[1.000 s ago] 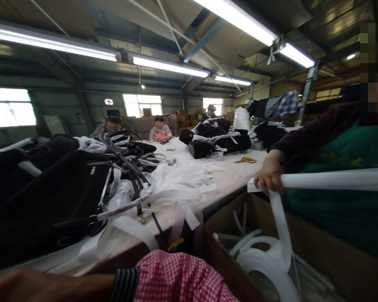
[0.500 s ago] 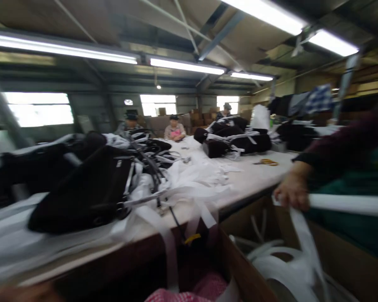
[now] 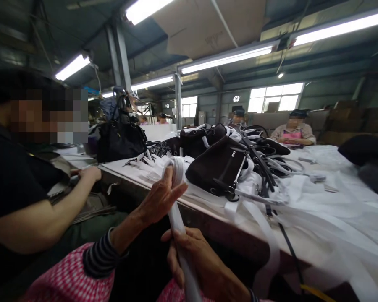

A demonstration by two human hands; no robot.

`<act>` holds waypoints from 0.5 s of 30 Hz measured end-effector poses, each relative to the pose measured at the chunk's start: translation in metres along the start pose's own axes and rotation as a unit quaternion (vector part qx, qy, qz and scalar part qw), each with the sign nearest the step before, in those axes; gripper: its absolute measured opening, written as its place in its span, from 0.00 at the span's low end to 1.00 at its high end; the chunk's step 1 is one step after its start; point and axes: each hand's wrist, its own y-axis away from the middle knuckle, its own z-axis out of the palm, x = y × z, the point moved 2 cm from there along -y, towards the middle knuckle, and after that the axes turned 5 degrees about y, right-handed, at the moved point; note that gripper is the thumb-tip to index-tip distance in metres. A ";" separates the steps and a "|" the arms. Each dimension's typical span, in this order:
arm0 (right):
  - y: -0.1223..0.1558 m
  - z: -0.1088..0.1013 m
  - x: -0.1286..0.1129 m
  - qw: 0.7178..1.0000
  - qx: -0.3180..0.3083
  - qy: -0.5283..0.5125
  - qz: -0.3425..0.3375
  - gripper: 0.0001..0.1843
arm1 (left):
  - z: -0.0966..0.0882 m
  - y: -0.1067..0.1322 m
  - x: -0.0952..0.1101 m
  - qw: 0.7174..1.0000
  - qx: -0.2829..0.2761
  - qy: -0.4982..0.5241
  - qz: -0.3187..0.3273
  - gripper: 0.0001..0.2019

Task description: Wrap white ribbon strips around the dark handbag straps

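Observation:
In front of me my left hand (image 3: 162,195) has its thumb through the looped top of a white strip (image 3: 178,218), its fingers curled round the loops. Lower down, my right hand (image 3: 201,256) grips the same strip, which runs down between thumb and fingers towards my lap. Just past my hands, on the table (image 3: 192,200), lies a black bag (image 3: 217,165) with a zip and metal rings. My left hand is near the table edge, apart from the bag.
A co-worker (image 3: 28,201) sits close on my left, one forearm reaching to the table edge. A heap of black bags (image 3: 201,136) and straps covers the table middle. White sheeting (image 3: 327,197) spreads to the right; a loose white band (image 3: 267,247) hangs over the edge. Another person (image 3: 292,130) sits opposite.
My view has swung left, so the box of white strips and the hand at the right are out of sight. Both my hands are now in view, gripping a looped white strip.

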 end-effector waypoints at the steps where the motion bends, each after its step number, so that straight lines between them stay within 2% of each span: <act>1: 0.003 -0.001 -0.003 1.000 -0.001 -0.008 0.011 0.29 | 0.000 0.005 -0.008 0.999 -0.010 -0.051 0.013 0.29; 4: 0.011 -0.011 -0.020 1.000 0.011 0.009 0.023 0.30 | -0.001 0.020 -0.031 0.974 -0.064 -0.201 0.085 0.34; 7: 0.018 -0.023 -0.043 0.996 0.016 0.059 0.066 0.25 | -0.004 0.033 -0.049 0.942 -0.130 -0.270 0.147 0.32; 10: 0.022 -0.034 -0.067 0.985 0.013 0.110 0.129 0.19 | -0.003 0.044 -0.054 0.908 -0.186 -0.320 0.197 0.29; 13: 0.025 -0.040 -0.089 0.971 -0.001 0.191 0.144 0.20 | 0.002 0.048 -0.052 0.870 -0.208 -0.392 0.216 0.19; 15: 0.029 -0.044 -0.102 0.957 0.006 0.266 0.115 0.21 | 0.006 0.048 -0.049 0.859 -0.199 -0.414 0.225 0.11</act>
